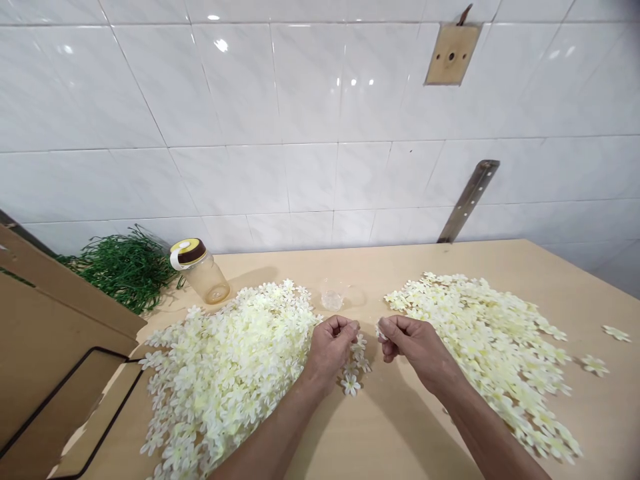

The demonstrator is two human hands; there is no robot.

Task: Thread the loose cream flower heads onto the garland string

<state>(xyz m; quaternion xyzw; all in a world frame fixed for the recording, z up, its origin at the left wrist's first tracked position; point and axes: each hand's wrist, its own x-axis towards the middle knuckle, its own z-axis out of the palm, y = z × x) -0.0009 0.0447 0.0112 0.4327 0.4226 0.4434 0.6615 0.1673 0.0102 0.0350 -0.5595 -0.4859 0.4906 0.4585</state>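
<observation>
My left hand (333, 347) is closed in a pinch near the middle of the table; what sits between its fingertips is too small to make out. Facing it, a short gap away, my right hand (410, 343) pinches a small white flower (380, 329), mostly covered by the fingers. Beneath and beside my left hand lie a few loose artificial flowers (351, 385). A tall heap of pale yellow-white artificial flowers (240, 360) spreads on the left, and a flatter pile of similar flowers (480, 333) lies on the right. Just beyond my hands stands a small clear cup (331, 295).
A clear bottle (207, 277) with a yellow and brown lid stands behind the left heap, beside green artificial foliage (127, 267). A cardboard box (55, 347) and a black wire frame (107, 413) occupy the left edge. White tiled wall (310, 87) closes the back.
</observation>
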